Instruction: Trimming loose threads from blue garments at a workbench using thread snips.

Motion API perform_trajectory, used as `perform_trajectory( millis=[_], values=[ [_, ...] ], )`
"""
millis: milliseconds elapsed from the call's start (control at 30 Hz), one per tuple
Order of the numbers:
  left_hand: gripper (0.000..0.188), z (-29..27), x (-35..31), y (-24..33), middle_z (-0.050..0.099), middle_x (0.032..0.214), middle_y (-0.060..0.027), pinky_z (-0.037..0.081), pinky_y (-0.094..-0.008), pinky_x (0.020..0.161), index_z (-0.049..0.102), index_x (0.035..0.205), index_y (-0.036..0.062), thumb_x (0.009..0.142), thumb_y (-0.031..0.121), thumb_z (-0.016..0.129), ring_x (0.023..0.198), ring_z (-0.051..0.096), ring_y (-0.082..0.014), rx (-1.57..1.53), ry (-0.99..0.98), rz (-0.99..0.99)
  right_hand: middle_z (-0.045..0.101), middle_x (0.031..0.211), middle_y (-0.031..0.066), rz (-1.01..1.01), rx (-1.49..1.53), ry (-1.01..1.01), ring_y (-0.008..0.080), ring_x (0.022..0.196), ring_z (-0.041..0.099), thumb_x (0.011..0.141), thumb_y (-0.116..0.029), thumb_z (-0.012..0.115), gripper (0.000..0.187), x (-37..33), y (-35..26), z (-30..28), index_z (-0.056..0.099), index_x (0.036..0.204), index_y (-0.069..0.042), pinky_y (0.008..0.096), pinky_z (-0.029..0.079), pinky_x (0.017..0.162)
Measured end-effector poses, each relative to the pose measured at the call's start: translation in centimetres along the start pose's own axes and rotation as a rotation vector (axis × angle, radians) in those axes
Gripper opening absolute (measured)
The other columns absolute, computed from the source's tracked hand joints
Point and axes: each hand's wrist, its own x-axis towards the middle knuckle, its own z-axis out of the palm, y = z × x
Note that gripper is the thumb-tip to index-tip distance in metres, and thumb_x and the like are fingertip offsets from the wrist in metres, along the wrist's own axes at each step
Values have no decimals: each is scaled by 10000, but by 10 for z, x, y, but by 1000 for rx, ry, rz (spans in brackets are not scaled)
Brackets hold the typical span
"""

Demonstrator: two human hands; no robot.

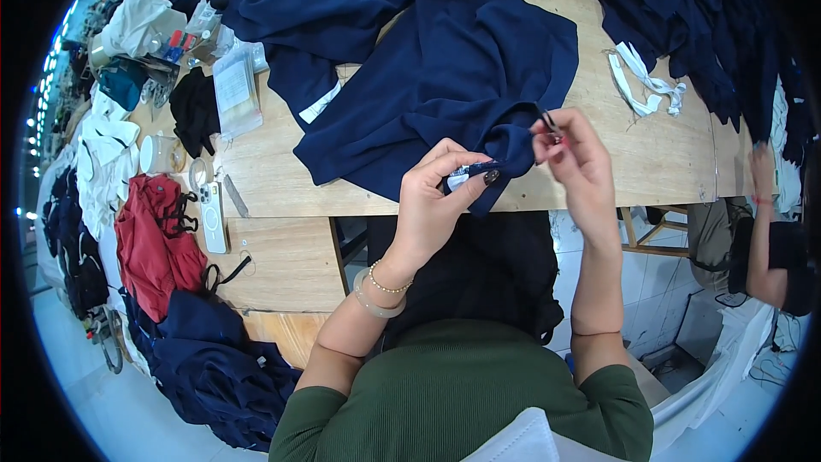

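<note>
A navy garment (479, 51) lies spread over the table's front edge, with one part lifted toward me. My left hand (440, 188) is closed, pinching a gathered edge of it between thumb and fingers; a small white label (458, 180) shows at that grip. Just to the right, my right hand (577, 158) is closed on a small dark tool (546, 120) that looks like thread snips. Its tips point up and left, beside the lifted cloth, and most of it is hidden by my fingers.
More navy garments lie at the back left (325, 0) and far right (667, 8). White strips (641, 81) rest on the right. A phone (212, 218), a ruler-like grey strip (235, 197) and red cloth (158, 239) sit at left. Another person's arm (761, 180) reaches in at right.
</note>
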Motion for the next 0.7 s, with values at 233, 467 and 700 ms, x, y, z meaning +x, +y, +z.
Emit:
perform_trajectory(
  millis=[233,467,700],
  values=[
    [188,0,1,0,541,844,20,368,-168,573,704,1017,-9,842,-60,661,696,469,-24,-103,-33,-40,652,844,59,-37,-453,-5,122,789,613,838,-151,731,193,-4,-7,-27,670,931,7,241,476,720],
    [188,0,1,-1,535,841,21,355,-170,575,707,1018,-2,841,-52,669,693,455,-24,-96,-51,-23,648,799,65,-11,-461,-90,126,733,611,765,-85,761,167,-4,-11,-19,699,882,17,239,469,667],
    [193,1,1,-1,534,838,20,339,-175,574,708,1016,2,833,-53,681,688,444,-28,-88,-53,-31,619,739,54,-99,-513,-108,126,670,564,754,-87,773,155,0,-10,-13,706,861,3,244,437,607]
  ],
)
